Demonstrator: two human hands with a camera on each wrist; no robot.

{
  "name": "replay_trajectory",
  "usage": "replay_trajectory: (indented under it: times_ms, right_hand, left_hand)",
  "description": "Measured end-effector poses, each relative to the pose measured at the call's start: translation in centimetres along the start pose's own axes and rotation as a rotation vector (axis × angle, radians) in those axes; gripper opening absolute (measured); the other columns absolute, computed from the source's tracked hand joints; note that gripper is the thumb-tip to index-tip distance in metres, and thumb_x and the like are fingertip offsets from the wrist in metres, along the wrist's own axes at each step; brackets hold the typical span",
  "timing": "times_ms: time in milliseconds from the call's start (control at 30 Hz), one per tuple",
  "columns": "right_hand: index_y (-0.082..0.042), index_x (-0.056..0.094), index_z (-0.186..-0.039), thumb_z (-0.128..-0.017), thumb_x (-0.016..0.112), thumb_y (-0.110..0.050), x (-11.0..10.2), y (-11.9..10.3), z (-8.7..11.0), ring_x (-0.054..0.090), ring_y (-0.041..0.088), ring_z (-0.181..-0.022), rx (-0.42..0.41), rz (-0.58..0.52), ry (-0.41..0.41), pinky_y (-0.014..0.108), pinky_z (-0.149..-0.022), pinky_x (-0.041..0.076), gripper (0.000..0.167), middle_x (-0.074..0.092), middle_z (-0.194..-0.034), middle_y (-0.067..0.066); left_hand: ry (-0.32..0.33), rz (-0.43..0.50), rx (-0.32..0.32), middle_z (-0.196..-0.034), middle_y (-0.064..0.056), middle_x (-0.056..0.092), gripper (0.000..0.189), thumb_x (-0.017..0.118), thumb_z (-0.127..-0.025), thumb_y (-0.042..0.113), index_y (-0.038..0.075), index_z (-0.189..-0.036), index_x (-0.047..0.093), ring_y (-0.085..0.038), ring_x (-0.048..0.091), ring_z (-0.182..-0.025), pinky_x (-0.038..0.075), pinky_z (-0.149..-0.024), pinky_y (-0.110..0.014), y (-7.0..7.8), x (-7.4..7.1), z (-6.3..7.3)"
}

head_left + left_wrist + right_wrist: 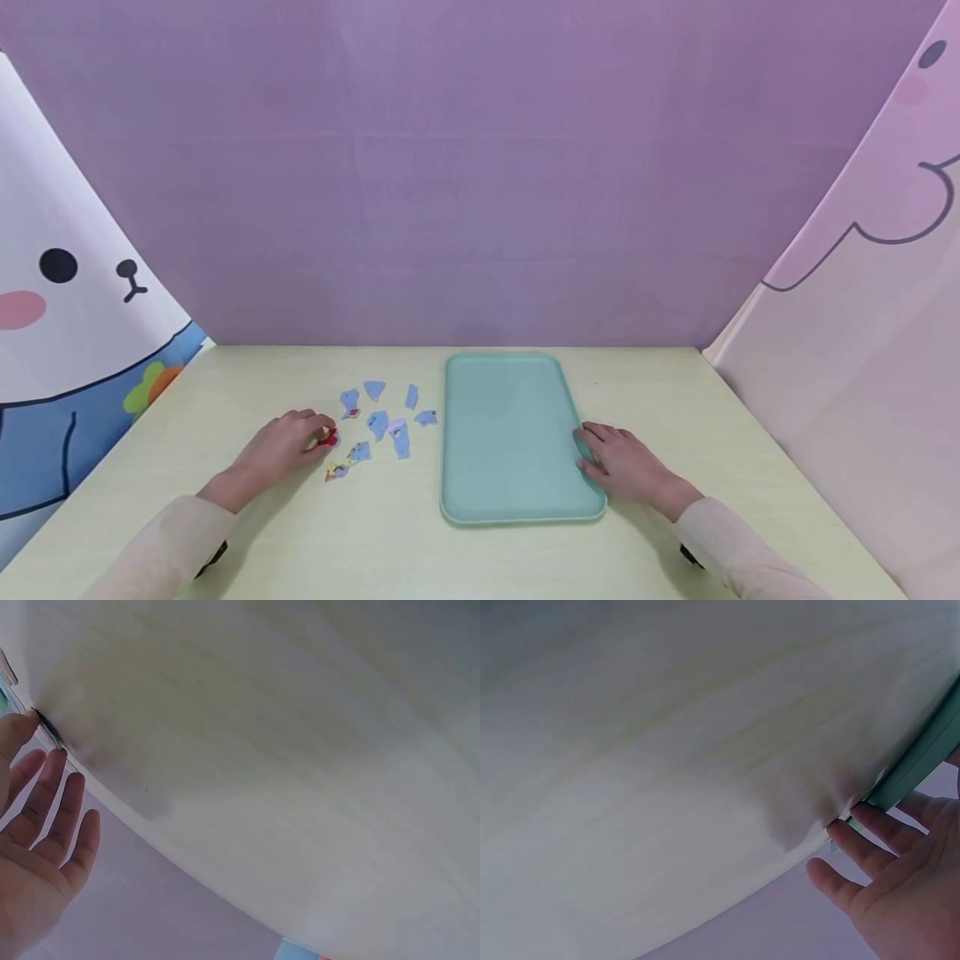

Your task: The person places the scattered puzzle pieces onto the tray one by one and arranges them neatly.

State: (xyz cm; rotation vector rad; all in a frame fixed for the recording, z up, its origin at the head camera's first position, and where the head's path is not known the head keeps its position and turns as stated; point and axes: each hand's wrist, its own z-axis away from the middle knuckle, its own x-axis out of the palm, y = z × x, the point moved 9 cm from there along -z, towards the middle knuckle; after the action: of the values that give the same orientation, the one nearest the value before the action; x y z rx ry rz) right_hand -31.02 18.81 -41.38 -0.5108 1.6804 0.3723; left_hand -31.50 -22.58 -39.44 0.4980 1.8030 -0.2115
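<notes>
My left hand (281, 450) pinches a small red puzzle piece (330, 437) between thumb and fingertips; in the left wrist view that piece (49, 729) appears as a thin, dark-edged sliver. Just right of this hand lie several irregular, mostly blue puzzle pieces (377, 425) with printed figures, spread loosely on the table. One yellowish piece (337, 472) is nearest to me. At the right long side of a pale green tray (510, 433), my right hand (626, 467) rests its fingers on the rim. Those fingers look fairly straight beside the tray's side wall (919, 761) in the right wrist view.
The light wood-look table (360, 550) ends at a purple cloth backdrop (465, 208). Printed cartoon panels stand at the left (75, 333) and right (847, 375) sides. The tray lies to the right of the pieces.
</notes>
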Motion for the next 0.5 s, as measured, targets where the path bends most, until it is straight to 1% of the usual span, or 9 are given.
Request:
replay_trajectory:
  times_ms: [133,300,500]
  right_hand:
    - [-0.004,0.051,-0.126,-0.089,0.055,-0.032,0.05,0.04,-0.03,0.048,0.034,-0.118,-0.008,-0.002,-0.012,0.052,-0.095,0.038,0.046,0.051,-0.129,0.017]
    - [-0.004,0.052,-0.125,-0.088,0.057,-0.031,-0.1,0.03,-0.09,0.049,0.034,-0.118,-0.025,-0.008,-0.008,0.052,-0.095,0.038,0.046,0.052,-0.128,0.017]
    - [-0.006,0.054,-0.123,-0.087,0.058,-0.033,-0.02,0.18,-0.16,0.053,0.031,-0.114,-0.039,0.032,0.026,0.05,-0.092,0.041,0.045,0.054,-0.125,0.014]
  left_hand:
    - [-0.001,0.001,0.0,-0.076,0.002,0.061,0.023,0.074,-0.074,0.018,0.007,-0.093,0.067,-0.008,0.052,-0.064,0.048,-0.062,-0.03,0.04,-0.09,-0.05]
    - [0.019,0.002,-0.003,-0.076,0.002,0.061,0.024,0.075,-0.074,0.018,0.007,-0.094,0.068,-0.008,0.051,-0.064,0.048,-0.062,-0.029,0.03,-0.36,-0.13]
    - [0.067,0.012,0.011,-0.076,0.002,0.062,0.026,0.076,-0.073,0.018,0.008,-0.095,0.068,-0.01,0.055,-0.066,0.05,-0.064,-0.03,0.02,-0.64,-0.32]
